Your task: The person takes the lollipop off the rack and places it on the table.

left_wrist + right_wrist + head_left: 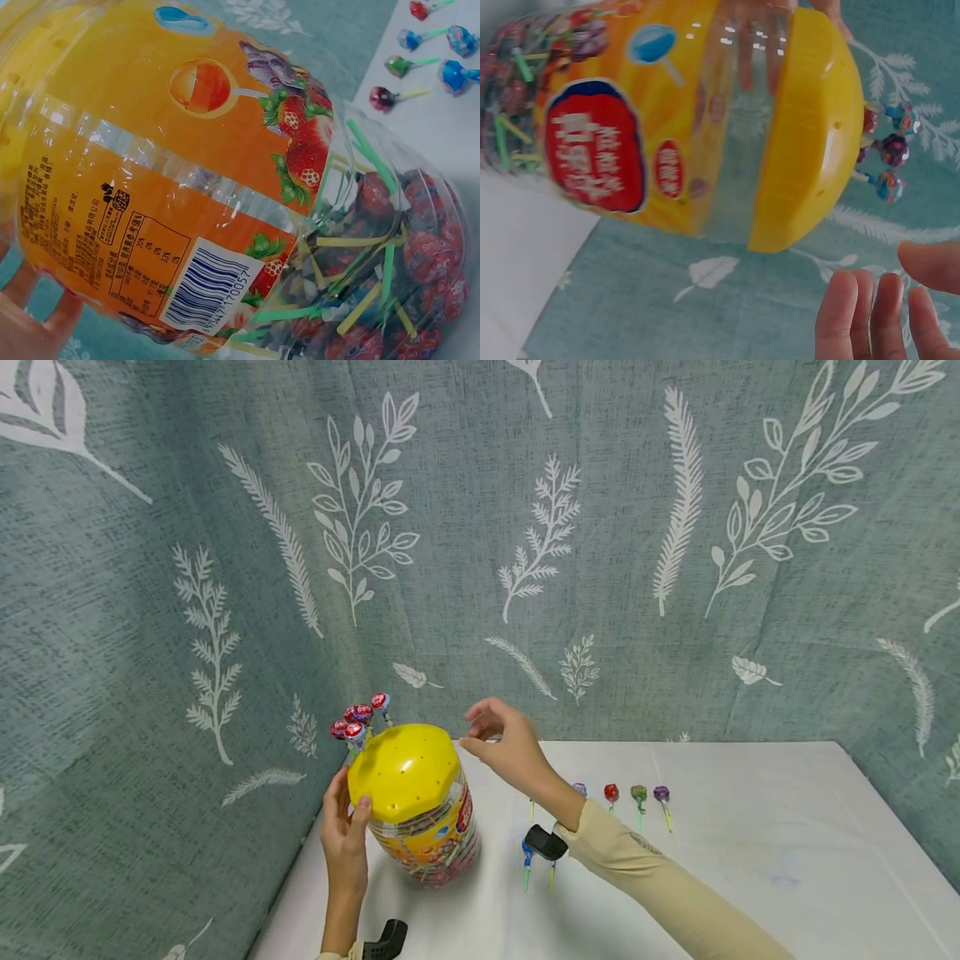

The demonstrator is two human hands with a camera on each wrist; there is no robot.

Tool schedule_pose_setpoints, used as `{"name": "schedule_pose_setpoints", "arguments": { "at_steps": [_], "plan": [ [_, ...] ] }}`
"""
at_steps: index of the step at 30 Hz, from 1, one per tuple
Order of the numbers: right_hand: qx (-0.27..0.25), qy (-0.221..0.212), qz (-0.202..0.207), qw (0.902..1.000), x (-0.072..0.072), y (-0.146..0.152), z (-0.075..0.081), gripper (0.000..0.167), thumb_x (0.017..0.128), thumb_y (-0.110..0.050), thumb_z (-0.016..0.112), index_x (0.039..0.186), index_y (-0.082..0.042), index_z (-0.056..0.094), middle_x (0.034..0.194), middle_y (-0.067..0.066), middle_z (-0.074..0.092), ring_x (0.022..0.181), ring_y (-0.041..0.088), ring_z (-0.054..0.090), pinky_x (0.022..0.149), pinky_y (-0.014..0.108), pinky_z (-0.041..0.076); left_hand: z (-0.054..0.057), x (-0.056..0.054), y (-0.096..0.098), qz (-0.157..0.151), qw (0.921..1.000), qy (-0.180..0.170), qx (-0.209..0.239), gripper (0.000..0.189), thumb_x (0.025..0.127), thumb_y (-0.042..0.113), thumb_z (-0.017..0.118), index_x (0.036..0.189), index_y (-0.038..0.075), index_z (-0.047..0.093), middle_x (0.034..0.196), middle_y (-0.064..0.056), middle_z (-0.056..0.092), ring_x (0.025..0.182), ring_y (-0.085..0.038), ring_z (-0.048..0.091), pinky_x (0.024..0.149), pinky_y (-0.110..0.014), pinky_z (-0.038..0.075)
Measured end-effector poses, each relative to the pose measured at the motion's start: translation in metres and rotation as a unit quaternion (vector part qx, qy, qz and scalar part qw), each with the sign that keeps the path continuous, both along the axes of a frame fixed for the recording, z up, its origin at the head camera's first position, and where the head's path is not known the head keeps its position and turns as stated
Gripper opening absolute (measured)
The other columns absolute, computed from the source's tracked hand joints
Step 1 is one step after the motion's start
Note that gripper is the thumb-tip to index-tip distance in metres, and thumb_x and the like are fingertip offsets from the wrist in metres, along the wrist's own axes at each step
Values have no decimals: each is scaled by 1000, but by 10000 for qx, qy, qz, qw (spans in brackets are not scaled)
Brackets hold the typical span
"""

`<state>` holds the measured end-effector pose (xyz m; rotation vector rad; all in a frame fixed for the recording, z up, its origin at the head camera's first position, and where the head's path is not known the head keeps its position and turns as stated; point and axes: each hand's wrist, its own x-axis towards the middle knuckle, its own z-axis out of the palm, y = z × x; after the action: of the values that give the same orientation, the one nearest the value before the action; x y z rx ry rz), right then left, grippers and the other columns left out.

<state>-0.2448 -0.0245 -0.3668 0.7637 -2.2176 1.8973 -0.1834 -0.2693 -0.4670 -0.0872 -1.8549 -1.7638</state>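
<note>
now a jar [437,847] on the table [735,877], lollipops [363,713] standing in its lid [408,770].
left grip [347,833] holds the jar near its top; right grip [512,745], empty, thumb and fingers parted, hovers beside the lid.

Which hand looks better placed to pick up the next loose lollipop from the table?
Likely the right hand: it holds nothing and is nearer the loose lollipops on the white table, while the left hand holds the jar.
</note>
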Motion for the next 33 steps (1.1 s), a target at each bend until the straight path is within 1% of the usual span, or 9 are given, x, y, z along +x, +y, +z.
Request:
{"name": "schedule_pose_setpoints", "arguments": {
  "at_steps": [4, 7, 12, 17, 22, 25, 29, 33],
  "plan": [
    [-36, 212, 68, 9997, -6, -14, 8, 22, 83, -3, 69, 103, -7, 60, 86, 7, 64, 78, 19, 60, 69, 35, 49, 0, 0, 0, -33, 10000, 11, 27, 55, 93, 11, 51, 146, 13, 34, 148, -6, 34, 135, -19, 31, 95, -15, 38],
    [-32, 292, 123, 9995, -10, -22, 13, 22, 83, -3, 69, 103, -6, 60, 89, 10, 65, 80, 20, 61, 70, 35, 50, 0, 0, 0, -56, 10000, 22, 53, 55, 94, 11, 51, 146, 13, 34, 148, -6, 34, 134, -19, 32, 95, -15, 39],
    [60, 274, 164, 9995, -18, -35, 18, 24, 83, -4, 70, 104, -5, 60, 94, 15, 65, 82, 22, 61, 74, 32, 51, -1, -2, 0, -38, 10000, -14, 30, 55, 94, 11, 52, 146, 14, 35, 148, -3, 35, 136, -19, 30, 96, -15, 37],
    [250, 230, 208, 9992, -25, -49, 23, 27, 82, -7, 71, 107, -7, 60, 97, 12, 65, 84, 21, 62, 75, 29, 51, -2, -1, -2, 35, 10000, -67, -25, 54, 94, 12, 52, 145, 14, 35, 148, -3, 35, 136, -18, 30, 96, -14, 37],
    [454, 231, 324, 9982, -32, -69, 29, 30, 83, -6, 71, 110, -8, 58, 98, 9, 64, 86, 20, 62, 72, 24, 51, -2, 0, -3, 77, 9999, -99, -13, 55, 94, 12, 52, 145, 10, 34, 146, -2, 37, 134, -18, 32, 95, -14, 38],
    [619, 210, 377, 9971, -36, -81, 30, 32, 84, -7, 71, 111, -9, 56, 99, 10, 63, 86, 20, 62, 73, 23, 51, -1, 1, -3, 57, 9999, -102, -15, 55, 94, 12, 51, 146, 9, 33, 145, -2, 37, 134, -18, 32, 95, -15, 38],
    [854, 189, 351, 9955, -37, -95, 31, 33, 84, -5, 70, 112, -9, 54, 96, 9, 61, 82, 17, 62, 73, 21, 50, 1, 1, -2, 57, 9999, -147, -45, 55, 94, 13, 51, 146, 11, 33, 145, -2, 37, 134, -18, 32, 96, -15, 37],
    [791, 246, 224, 9963, -36, -104, 30, 29, 83, 2, 67, 108, -6, 54, 87, 8, 60, 73, 15, 60, 68, 21, 49, 5, 2, 0, 41, 9996, -263, -107, 56, 94, 14, 52, 146, 11, 33, 145, 0, 35, 136, -18, 29, 99, -15, 33]
  ]
}}
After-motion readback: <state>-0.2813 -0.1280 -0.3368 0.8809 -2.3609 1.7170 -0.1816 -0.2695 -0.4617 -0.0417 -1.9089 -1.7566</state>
